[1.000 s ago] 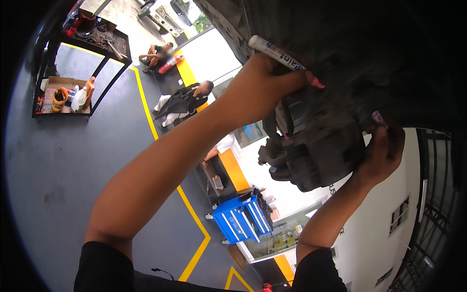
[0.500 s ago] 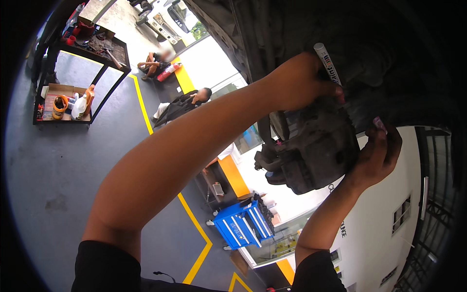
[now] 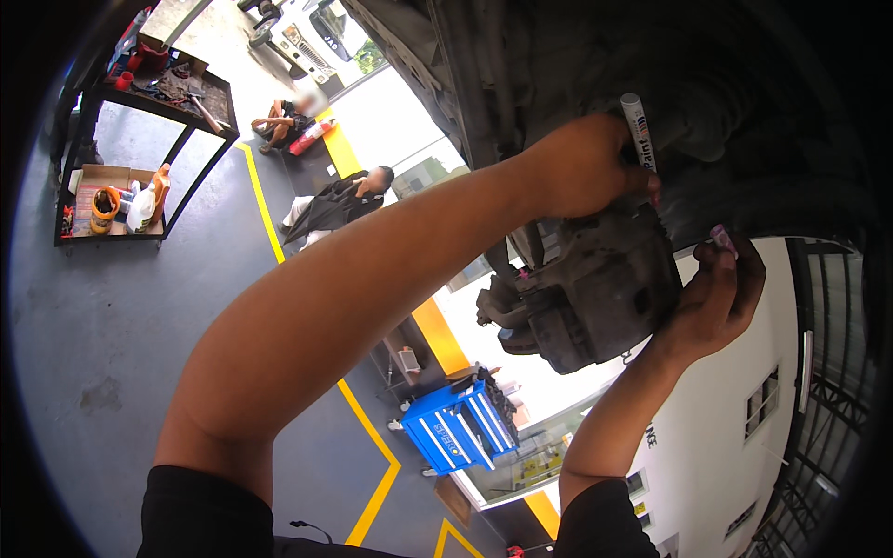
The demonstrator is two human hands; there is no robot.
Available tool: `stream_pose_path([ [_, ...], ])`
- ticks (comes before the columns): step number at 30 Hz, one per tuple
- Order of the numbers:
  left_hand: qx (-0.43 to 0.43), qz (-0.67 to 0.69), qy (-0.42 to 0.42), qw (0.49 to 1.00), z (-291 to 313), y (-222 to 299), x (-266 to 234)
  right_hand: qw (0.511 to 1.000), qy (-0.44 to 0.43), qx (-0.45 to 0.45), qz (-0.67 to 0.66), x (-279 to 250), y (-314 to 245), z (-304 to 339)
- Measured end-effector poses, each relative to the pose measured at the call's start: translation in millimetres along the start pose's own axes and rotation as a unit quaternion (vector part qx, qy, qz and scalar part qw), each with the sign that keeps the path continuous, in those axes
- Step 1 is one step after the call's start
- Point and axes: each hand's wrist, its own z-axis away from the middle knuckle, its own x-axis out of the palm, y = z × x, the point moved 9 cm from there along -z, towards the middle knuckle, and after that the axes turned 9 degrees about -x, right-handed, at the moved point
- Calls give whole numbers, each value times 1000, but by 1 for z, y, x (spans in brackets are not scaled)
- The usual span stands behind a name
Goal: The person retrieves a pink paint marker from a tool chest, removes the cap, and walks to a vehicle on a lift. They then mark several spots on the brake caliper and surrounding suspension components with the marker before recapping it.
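Observation:
My left hand (image 3: 588,169) is closed around a white paint marker (image 3: 638,130), its blunt end up and its pink tip end pointing down by my fingers. Just below it is a dark, dusty brake caliper (image 3: 595,302), mounted under the vehicle's wheel arch. A pink mark shows on the arm at the caliper's left side. On the caliper's right, my right hand (image 3: 714,298) pinches a small pink marker cap (image 3: 723,240) between thumb and fingers. The wrist of that hand is close beside the caliper; whether they touch I cannot tell.
A blue tool cabinet (image 3: 460,426) stands below the caliper. At upper left is a black two-shelf cart (image 3: 153,98) with tools and bottles. Two people sit by the wall, near a red fire extinguisher (image 3: 312,137). Dark underbody parts (image 3: 521,65) hang overhead.
The marker in my left hand has shifted slightly right and down and stands more upright. My right hand stays nearly in place with the cap. The whole view has shifted a little.

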Motion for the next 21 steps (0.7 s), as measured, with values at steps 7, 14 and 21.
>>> stream_pose_path([
  [7,32,-23,-15,999,-7,3,3,1000,5,1,-25,0,2,0],
  [14,35,-59,-55,996,-24,8,13,999,-10,-24,-28,2,-1,-1],
  [21,37,-67,-71,995,-28,12,16,999,-16,-38,1,2,-4,-2],
])
